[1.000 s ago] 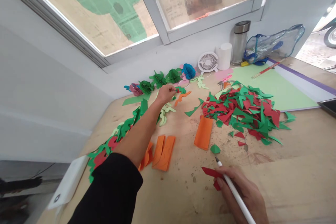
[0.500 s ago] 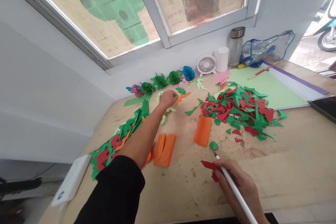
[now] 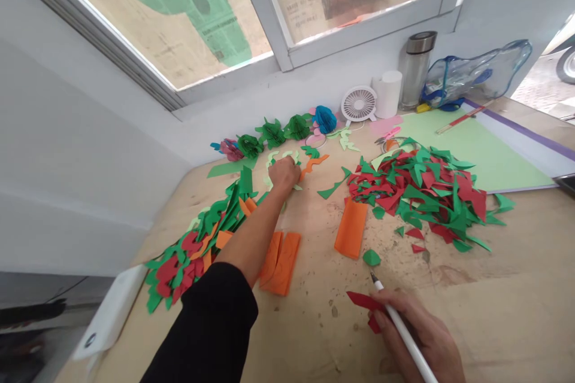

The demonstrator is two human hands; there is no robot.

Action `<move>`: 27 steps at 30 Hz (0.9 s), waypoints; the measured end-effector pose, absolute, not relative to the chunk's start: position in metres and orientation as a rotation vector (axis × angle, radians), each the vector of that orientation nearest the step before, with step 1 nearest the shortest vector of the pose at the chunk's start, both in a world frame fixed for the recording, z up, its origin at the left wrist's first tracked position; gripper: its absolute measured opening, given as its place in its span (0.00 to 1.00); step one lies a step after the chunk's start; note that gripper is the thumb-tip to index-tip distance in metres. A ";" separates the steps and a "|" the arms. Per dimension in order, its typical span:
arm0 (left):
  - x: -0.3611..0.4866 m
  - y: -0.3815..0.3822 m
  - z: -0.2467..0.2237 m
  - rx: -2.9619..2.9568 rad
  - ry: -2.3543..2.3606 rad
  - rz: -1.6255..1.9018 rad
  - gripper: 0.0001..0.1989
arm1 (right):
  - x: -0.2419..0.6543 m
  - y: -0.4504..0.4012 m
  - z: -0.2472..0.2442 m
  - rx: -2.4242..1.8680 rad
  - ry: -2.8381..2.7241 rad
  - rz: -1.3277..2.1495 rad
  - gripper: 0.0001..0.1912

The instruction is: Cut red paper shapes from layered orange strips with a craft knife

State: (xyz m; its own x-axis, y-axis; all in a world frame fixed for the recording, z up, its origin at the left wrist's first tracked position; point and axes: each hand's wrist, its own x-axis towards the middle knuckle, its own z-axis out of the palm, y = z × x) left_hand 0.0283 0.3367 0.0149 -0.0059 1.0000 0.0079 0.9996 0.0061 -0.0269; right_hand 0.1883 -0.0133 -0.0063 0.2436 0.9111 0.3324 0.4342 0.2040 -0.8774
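My right hand (image 3: 415, 332) is closed around a white pen (image 3: 406, 323) with a dark tip. Red paper pieces (image 3: 362, 300) stick out between the same fingers. Just beyond the pen tip lies a small green paper piece (image 3: 372, 258). Stretched toward the back of the table, my left hand (image 3: 284, 172) is over light green paper cutouts (image 3: 293, 155). Its fingers are curled and face away, so what they hold, if anything, is hidden. An orange wavy strip (image 3: 317, 163) lies right beside it. Folded orange papers (image 3: 287, 264) rest near my left forearm; another orange paper (image 3: 351, 228) lies mid-table.
A heap of red and green scraps (image 3: 417, 191) lies at right, and a pile of cutouts (image 3: 179, 263) at left. Along the wall stand green paper ornaments (image 3: 272, 131), a small fan (image 3: 359, 105), a white cylinder (image 3: 389, 94) and a glass bottle (image 3: 415, 72).
My left hand has shifted slightly down and left in view, staying at the light green cutouts. My right hand still holds the pen and red paper. The camera view has moved a little.
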 end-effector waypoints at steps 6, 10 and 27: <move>0.029 0.340 0.010 -2.133 -2.202 -0.053 0.15 | 0.190 -0.011 -0.003 -1.397 -1.400 0.568 0.07; 0.025 0.339 0.009 -2.115 -2.218 -0.071 0.14 | 0.189 -0.011 -0.001 -1.371 -1.381 0.579 0.06; 0.026 0.348 0.007 -2.101 -2.359 -0.076 0.16 | 0.181 -0.015 -0.009 -1.445 -1.241 0.628 0.10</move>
